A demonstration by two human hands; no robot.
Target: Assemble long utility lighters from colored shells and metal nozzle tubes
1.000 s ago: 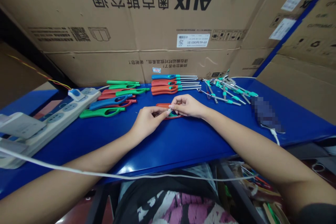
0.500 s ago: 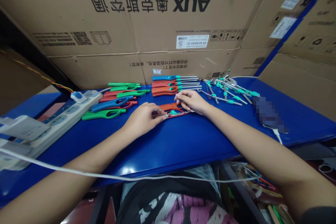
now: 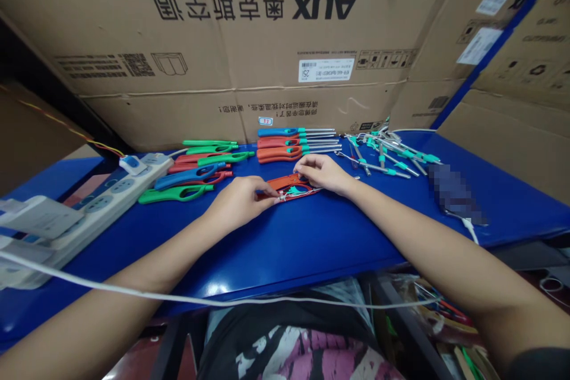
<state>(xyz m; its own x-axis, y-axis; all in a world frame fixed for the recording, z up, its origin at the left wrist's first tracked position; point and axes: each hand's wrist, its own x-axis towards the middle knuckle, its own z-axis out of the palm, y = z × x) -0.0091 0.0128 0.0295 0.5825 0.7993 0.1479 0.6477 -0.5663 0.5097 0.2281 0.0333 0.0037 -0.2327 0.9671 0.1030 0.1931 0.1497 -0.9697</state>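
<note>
- Narrow pinch: the left hand [image 3: 243, 200] closes its thumb and fingertips on the left end of an opened lighter handle [image 3: 285, 181], beside a small pale part too fine to identify.
- Right hand [image 3: 324, 173]: fingers curled over the handle's right end; whether they grip it or only touch it cannot be told.
- Opened handle, on the tabletop between both hands: an orange half lies behind a red half, which carries a teal insert [image 3: 294, 190] and thin pale wires.
- Behind the right hand: assembled long-necked lighters [image 3: 278, 154] in a neat stack, blue at the back, orange in front, metal tubes pointing right.
- Behind the left hand: green, red and blue lighter handles [image 3: 178, 193], laid in an overlapping group.
- Right of the stack: a loose pile of metal tubes [image 3: 382, 157] with teal fittings.
- Far right: a blurred dark device [image 3: 456, 193] with a white cable plugged into its near end.
- Far left: a white power strip [image 3: 120, 185] bearing plugs.
- Beneath: a glossy blue tabletop [image 3: 289, 243].
- Backdrop: a cardboard panel [image 3: 249, 53] with upside-down AUX lettering.
</note>
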